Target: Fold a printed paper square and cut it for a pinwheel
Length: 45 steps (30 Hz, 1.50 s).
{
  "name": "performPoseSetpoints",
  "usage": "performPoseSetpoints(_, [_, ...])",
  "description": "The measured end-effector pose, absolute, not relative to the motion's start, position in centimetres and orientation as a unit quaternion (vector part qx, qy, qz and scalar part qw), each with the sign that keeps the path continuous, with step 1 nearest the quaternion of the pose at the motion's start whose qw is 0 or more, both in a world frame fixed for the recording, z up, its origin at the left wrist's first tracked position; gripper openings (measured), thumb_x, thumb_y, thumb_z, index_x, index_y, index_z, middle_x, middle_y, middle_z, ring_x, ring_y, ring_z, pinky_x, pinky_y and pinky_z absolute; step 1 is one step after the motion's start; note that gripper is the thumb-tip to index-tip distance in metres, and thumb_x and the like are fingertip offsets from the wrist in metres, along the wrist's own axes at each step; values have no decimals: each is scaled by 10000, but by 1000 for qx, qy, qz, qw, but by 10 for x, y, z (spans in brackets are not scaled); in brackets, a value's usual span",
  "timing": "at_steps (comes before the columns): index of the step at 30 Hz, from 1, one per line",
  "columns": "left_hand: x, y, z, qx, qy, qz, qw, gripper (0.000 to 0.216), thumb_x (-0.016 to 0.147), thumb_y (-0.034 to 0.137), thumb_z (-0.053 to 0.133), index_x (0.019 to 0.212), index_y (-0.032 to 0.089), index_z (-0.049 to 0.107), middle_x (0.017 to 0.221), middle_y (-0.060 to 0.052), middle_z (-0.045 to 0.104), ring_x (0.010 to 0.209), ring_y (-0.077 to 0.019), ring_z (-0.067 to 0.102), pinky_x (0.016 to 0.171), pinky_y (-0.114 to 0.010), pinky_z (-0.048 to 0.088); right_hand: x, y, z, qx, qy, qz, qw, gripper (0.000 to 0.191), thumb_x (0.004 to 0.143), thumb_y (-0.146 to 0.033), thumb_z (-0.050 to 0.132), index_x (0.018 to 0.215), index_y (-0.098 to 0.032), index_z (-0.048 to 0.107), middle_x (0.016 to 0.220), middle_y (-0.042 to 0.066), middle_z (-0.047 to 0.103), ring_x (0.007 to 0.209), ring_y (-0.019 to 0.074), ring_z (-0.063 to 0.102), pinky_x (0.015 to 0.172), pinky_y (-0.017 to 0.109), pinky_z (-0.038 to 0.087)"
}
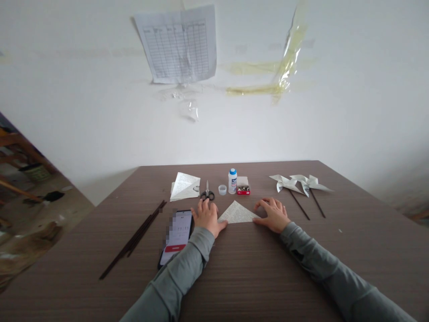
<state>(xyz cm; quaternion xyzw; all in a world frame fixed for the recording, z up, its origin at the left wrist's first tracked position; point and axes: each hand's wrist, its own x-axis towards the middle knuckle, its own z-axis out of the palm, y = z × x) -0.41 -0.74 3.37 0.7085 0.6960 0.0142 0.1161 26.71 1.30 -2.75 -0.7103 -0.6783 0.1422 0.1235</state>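
Paper (237, 213) lay triangular on the surface (241, 273), your left hand (207, 218) touching its left corner, your right hand (273, 216) its right, both loosely spread.

phone (177, 230) partly blocked by the left sleeve (172, 277) and chunky pixels, print on the folded paper (237, 213) way too tiny for me, side corners hidden by left hand (206, 218) and right hand (273, 217), wall sheet (177, 44) too blurry to read

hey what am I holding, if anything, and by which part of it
The paper triangle is touched at its lower corners: left hand at the left, right hand at the right. Whether either pinches or just presses it cannot be told.
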Motion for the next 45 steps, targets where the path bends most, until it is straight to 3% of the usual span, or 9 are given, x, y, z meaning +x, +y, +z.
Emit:
performPoseSetpoints(13, [-37,4,4,712,692,54,105,335,1069,381,927,1378,271,860,2036,-209,585,1976,-499,412,1562,-840,377,294,18,-27,-712,-677,156,103,405,971,-438,943,1372,-385,929,1795,127,746,1804,550,556,1439,847,505])
performPoseSetpoints(21, [-47,6,8,702,703,22,112,338,1100,431,943,1389,298,831,2074,-186,528,2002,-480,359,1576,-823,341,316,27,-45,-692,-693,146,139,332,888,-460,935,1215,-403,927,1677,109,782,1685,568,633,1323,810,591])
performPoseSetpoints(25, [-48,5,10,701,704,22,112,313,1104,441,943,1360,305,824,2063,-173,541,1993,-474,371,1571,-815,344,318,27,-45,-693,-691,159,131,343,901,-470,924,1238,-406,940,1723,110,763,1728,579,598,1382,839,535])
performPoseSetpoints(29, [-47,5,11,700,705,21,108,300,1089,431,946,1346,324,837,2028,-144,585,1969,-463,400,1558,-800,367,317,25,-41,-684,-699,160,134,331,914,-482,923,1235,-404,953,1698,112,775,1699,570,620,1369,825,555])
performPoseSetpoints(34, [-47,3,8,711,694,30,106,341,1100,362,918,1437,341,869,2029,-148,597,1961,-467,413,1559,-828,356,311,20,-32,-690,-696,173,99,393,982,-418,901,1369,-414,970,1853,114,718,1824,581,525,1457,897,453])
performPoseSetpoints(37, [-45,1,4,722,683,41,104,337,1120,320,891,1456,346,905,2002,-153,632,1953,-483,436,1563,-859,342,307,19,-30,-681,-703,181,95,396,1021,-394,861,1398,-426,981,1895,110,709,1861,586,491,1447,919,457])
performPoseSetpoints(45, [-33,-5,3,742,660,79,92,428,1126,289,863,1545,329,943,1910,-174,730,1895,-487,538,1549,-823,441,296,18,-35,-646,-731,173,133,383,1127,-484,739,1380,-426,1020,1738,103,830,1703,507,681,1456,820,514])
